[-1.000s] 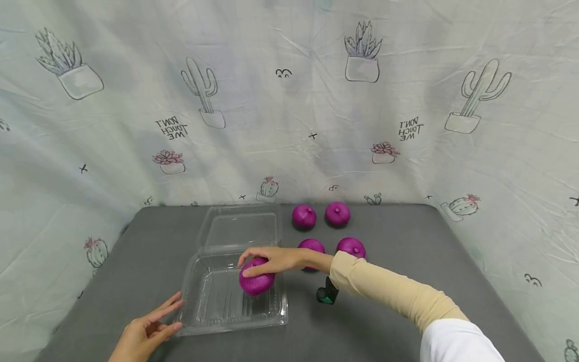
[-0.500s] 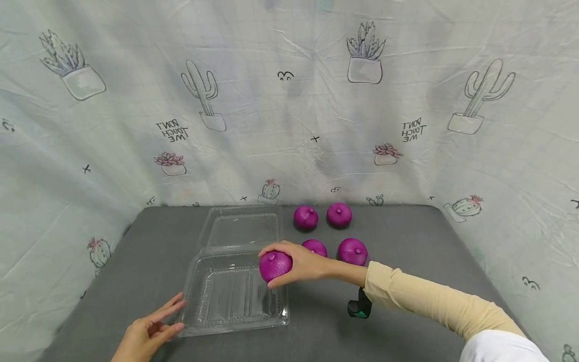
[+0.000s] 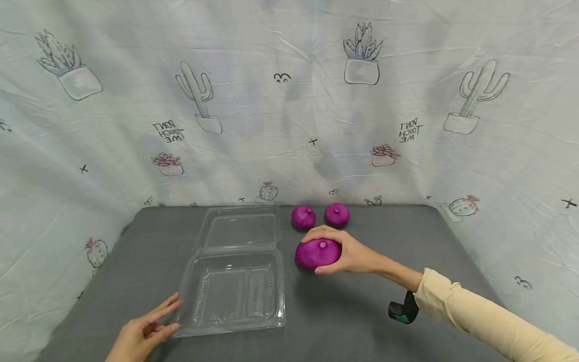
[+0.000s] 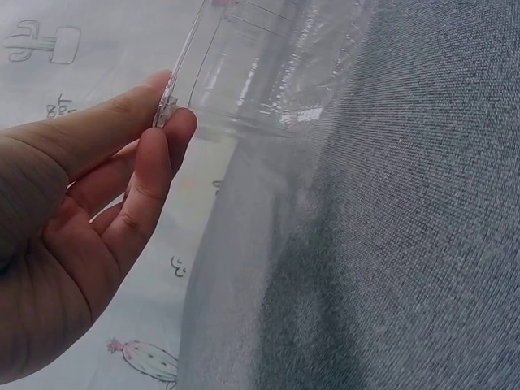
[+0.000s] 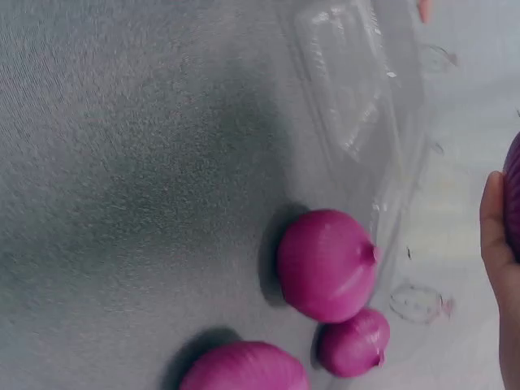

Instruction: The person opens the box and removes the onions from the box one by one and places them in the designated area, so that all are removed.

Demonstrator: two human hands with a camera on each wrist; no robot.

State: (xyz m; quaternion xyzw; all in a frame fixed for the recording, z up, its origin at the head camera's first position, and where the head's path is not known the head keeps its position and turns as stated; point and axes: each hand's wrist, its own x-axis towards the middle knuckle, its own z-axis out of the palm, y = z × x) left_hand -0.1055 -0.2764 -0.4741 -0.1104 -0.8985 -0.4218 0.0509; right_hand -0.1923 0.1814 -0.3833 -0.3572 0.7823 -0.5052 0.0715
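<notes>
My right hand (image 3: 353,254) grips a purple onion (image 3: 326,254), thumb on the near side and fingers over the far side. It is off to the right of a clear plastic clamshell box (image 3: 281,301). The held onion overlaps another one behind it in the head view; at the right wrist view's edge, fingers (image 5: 492,219) curl against it. On the box's left rim rests my left hand (image 3: 141,332). In the left wrist view, its thumb and fingertips pinch that clear rim (image 4: 168,110). Nothing lies in the box, whose lid (image 3: 244,229) is folded back.
Two purple onions, one at left (image 3: 303,217) and one at right (image 3: 336,215), sit at the back of the grey table (image 3: 344,327). The right wrist view shows another onion (image 5: 244,372) nearer. A curtain (image 3: 289,110) with cactus drawings hangs behind.
My right hand has carried the onion out from over the box, to the right, up to the onions on the table. The left hand has stayed at the box's left rim.
</notes>
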